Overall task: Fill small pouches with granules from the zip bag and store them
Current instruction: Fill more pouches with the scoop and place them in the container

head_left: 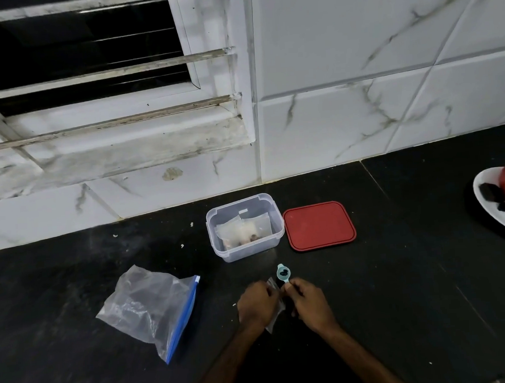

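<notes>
Pinching small pouch (276, 309) in left hand (257, 303), gripping teal spoon (283, 273) (dark granules in bowl) in right hand (308, 300); zip bag (152, 309) left of left hand, container (272, 219) beyond.

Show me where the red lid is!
In the head view the red lid lies on the black counter, right of the clear box and left of the white plate.

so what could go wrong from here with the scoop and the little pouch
1. The teal spoon, gripped by the right hand, carries dark granules; a tilt could spill them past the small pouch the left hand pinches, and they would be hard to spot on the black counter.
2. The zip bag lies on its side; if unsealed, it may leak.
</notes>
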